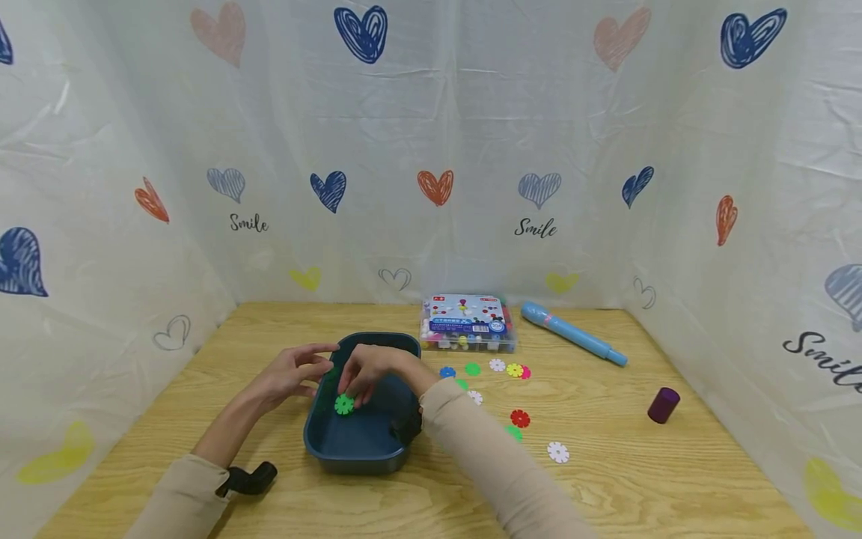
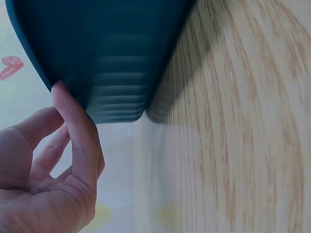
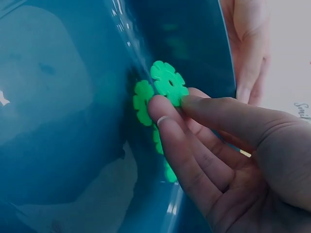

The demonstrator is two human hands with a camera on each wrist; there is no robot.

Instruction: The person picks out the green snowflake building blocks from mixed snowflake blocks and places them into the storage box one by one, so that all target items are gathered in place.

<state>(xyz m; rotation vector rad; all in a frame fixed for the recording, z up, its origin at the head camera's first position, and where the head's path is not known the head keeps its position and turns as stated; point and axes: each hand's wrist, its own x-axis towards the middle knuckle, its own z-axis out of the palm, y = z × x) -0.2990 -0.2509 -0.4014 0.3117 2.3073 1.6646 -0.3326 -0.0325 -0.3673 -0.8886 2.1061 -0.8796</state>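
A dark blue plastic bin (image 1: 360,451) stands on the wooden table. Inside it my right hand (image 1: 370,372) pinches a green snowflake disc (image 3: 170,85) between thumb and fingertips, close to the side wall. More green discs (image 3: 142,102) lie just below the fingers, partly hidden by them; a green disc (image 1: 344,404) shows beneath this hand in the head view. My left hand (image 1: 294,374) is at the bin's left side, a fingertip touching the outer wall just under the rim, the other fingers loosely bent.
Right of the bin lie scattered snowflake discs, among them a red one (image 1: 520,418) and a white one (image 1: 558,452). Behind them are a clear parts box (image 1: 468,323) and a light blue stick-shaped object (image 1: 574,334). A purple cylinder (image 1: 663,405) stands at far right.
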